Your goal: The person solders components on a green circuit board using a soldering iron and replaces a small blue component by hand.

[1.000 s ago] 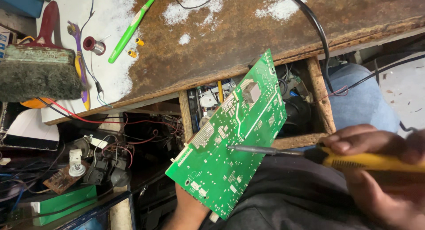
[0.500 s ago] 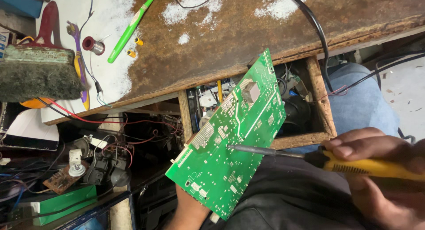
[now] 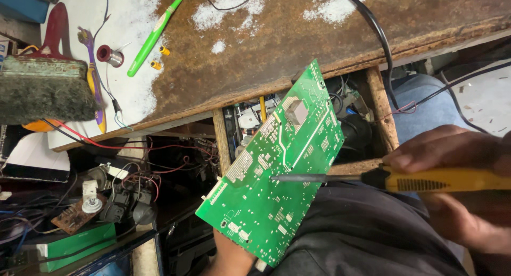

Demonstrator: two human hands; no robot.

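- While the green circuit board [image 3: 277, 175] stands tilted below the table's near edge, over the person's dark-clothed lap, the left hand [image 3: 229, 257] props it from beneath at its lower edge; only the wrist and a bit of the hand show, so how the fingers close on it cannot be told.
- The right hand [image 3: 452, 185] is wrapped tight around one yellow-handled soldering iron [image 3: 426, 179], thumb on top, and the iron's metal tip touches the board near its middle.
- One black cable [image 3: 380, 47] runs over the rusty brown table [image 3: 298, 36] and drops past its near edge, just right of the board.
- Behind the board, an open wooden compartment [image 3: 375, 106] under the table holds tangled wires and parts.
- Toward the table's left end lie one green pen [image 3: 154, 34], two small yellow caps [image 3: 159, 58] and one reel of solder wire [image 3: 110, 56].
- At the left edge one wide brush [image 3: 45, 90] with a red handle lies over the white patch.
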